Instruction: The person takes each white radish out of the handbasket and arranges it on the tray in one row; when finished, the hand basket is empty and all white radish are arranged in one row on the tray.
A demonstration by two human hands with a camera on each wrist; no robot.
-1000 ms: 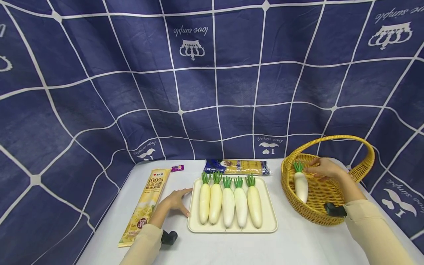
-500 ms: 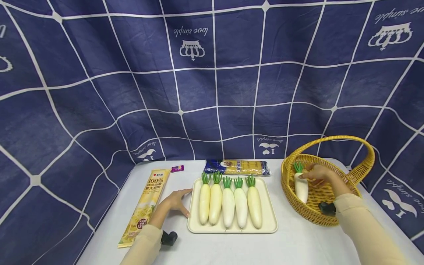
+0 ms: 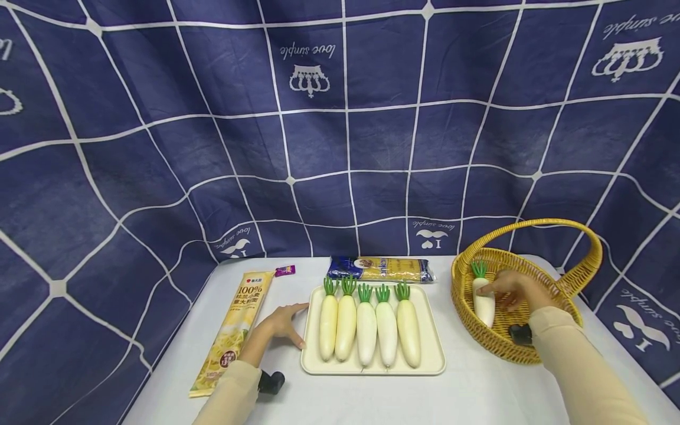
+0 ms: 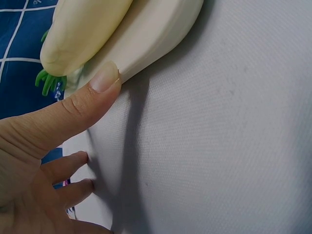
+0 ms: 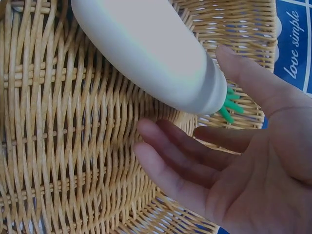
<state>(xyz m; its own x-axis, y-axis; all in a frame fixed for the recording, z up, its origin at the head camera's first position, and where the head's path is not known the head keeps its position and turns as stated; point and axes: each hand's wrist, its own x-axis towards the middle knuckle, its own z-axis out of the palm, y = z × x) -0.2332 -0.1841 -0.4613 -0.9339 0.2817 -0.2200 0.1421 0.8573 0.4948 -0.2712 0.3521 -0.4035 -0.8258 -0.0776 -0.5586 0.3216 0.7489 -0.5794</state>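
Inside the wicker basket [image 3: 526,355] on the right lies a white radish [image 3: 484,308] with a green leafy top. My right hand [image 3: 519,289] reaches into the basket at the radish's right side. In the right wrist view, its thumb [image 5: 253,75] lies across by the leafy end, and its loosely bent fingers are spread below the radish, not closed round it. My left hand [image 3: 281,323] is spread at the left edge of a cream tray [image 3: 432,357]. Its thumb [image 4: 92,92] touches the tray's rim in the left wrist view. Several radishes [image 3: 366,330] lie side by side on the tray.
A yellow pasta packet [image 3: 234,333] lies left of the left hand. Behind the tray is a blue and yellow spaghetti packet [image 3: 382,268], and a small purple packet [image 3: 284,270] sits back left. The basket's tall handle [image 3: 547,222] arches above the right hand.
My right hand has moved left and lower into the basket, bringing its thumb over the radish there. My left hand and the tray of radishes stay in place.
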